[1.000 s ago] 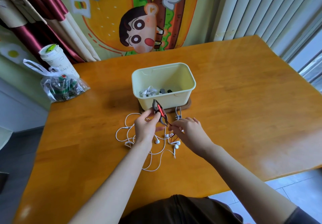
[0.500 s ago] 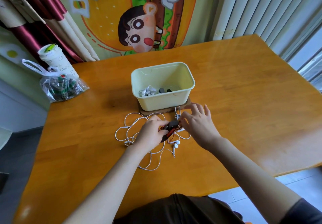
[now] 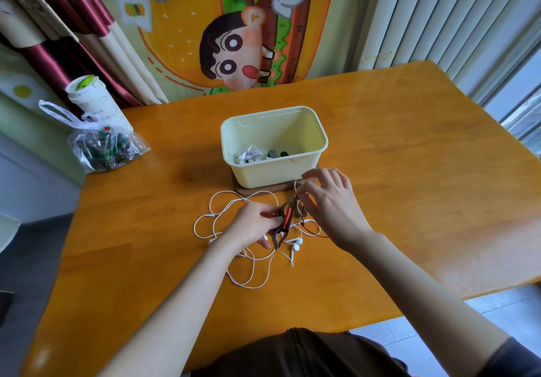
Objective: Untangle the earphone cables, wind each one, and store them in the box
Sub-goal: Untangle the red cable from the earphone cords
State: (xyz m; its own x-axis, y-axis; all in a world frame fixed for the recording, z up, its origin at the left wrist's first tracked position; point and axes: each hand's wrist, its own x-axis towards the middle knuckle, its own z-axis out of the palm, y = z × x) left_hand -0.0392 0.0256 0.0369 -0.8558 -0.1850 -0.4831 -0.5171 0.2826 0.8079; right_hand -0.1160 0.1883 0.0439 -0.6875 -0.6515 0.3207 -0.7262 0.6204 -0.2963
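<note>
Earphone cables are my whole concern, and from the head view, the only one I have, they are split between two places; a small wound bundle of white earphone cable (image 3: 248,154) already lies inside the pale yellow rectangular plastic box (image 3: 317,145), beside two dark pieces I cannot identify, so I judge at least one set stored; the box sits on a thin brown wooden board (image 3: 265,190) on the orange wooden table (image 3: 409,171); just in front of it a loose white earphone cable (image 3: 231,205) sprawls in open loops, earbuds among them, not yet wound; tangled over it is a red and dark grey earphone set (image 3: 287,219); my left hand (image 3: 257,223) has its fingers closed around that set's thicker part, low over the table; my right hand (image 3: 333,203) is spread, thumb and forefinger apparently pinching its thin dark red cord (image 3: 313,231), though I cannot tell how firmly; I judge this set mid-winding, with the white one left to free, wind and store.
</note>
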